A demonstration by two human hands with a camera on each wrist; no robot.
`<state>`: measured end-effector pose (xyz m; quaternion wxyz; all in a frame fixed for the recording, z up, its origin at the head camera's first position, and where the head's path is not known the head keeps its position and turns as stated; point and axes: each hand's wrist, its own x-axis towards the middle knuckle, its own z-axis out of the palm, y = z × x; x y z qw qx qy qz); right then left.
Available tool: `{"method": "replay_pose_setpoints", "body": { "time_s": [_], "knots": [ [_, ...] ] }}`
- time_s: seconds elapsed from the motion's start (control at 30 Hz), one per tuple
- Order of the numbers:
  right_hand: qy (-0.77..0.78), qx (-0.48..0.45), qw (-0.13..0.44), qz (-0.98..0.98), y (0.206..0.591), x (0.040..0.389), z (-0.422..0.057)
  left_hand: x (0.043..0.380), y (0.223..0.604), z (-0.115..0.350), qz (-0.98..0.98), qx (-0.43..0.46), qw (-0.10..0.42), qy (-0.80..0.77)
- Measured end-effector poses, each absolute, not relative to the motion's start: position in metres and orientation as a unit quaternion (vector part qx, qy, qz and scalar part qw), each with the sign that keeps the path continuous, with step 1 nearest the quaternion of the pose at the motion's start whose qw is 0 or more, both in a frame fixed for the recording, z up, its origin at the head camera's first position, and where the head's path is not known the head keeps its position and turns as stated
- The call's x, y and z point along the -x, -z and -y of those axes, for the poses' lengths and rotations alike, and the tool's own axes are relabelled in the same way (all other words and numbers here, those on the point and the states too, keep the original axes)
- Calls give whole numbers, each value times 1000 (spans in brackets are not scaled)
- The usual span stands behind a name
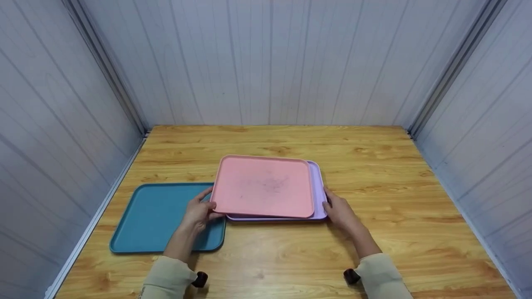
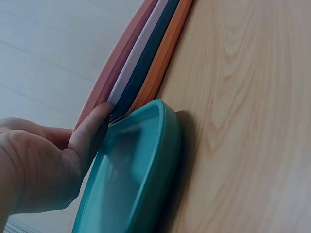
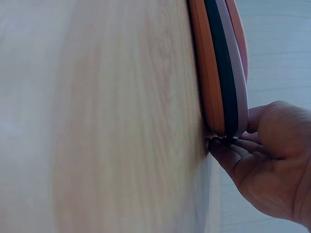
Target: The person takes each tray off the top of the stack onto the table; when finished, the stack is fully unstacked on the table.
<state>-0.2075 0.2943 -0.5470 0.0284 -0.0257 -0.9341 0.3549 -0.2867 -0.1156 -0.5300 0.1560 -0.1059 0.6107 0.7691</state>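
Observation:
A pink tray (image 1: 264, 187) lies on top of a stack, shifted to the left over a purple tray (image 1: 318, 191). Below these, the left wrist view shows a dark teal tray (image 2: 149, 53) and an orange tray (image 2: 163, 65) at the bottom. My left hand (image 1: 198, 212) grips the pink tray's left edge, thumb on its rim. At the stack's right end, my right hand (image 1: 340, 209) holds the edge, thumb against the purple tray and fingertips down by the orange one. A separate teal tray (image 1: 158, 216) lies on the left, partly under my left hand.
The trays rest on a wooden table (image 1: 374, 166). Pale panel walls (image 1: 266, 62) enclose it at the back and on both sides. The separate teal tray's right end sits close to the stack's left front corner.

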Motion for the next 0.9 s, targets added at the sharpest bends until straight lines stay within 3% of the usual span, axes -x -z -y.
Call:
{"method": "replay_pose_setpoints", "body": {
  "time_s": [0.5,0.9],
  "knots": [
    [-366,44,-7,930,547,208,-294,312,528,110,-601,148,143,-772],
    [-361,28,12,932,545,207,-294,322,526,105,-593,140,136,-781]
  ]
}}
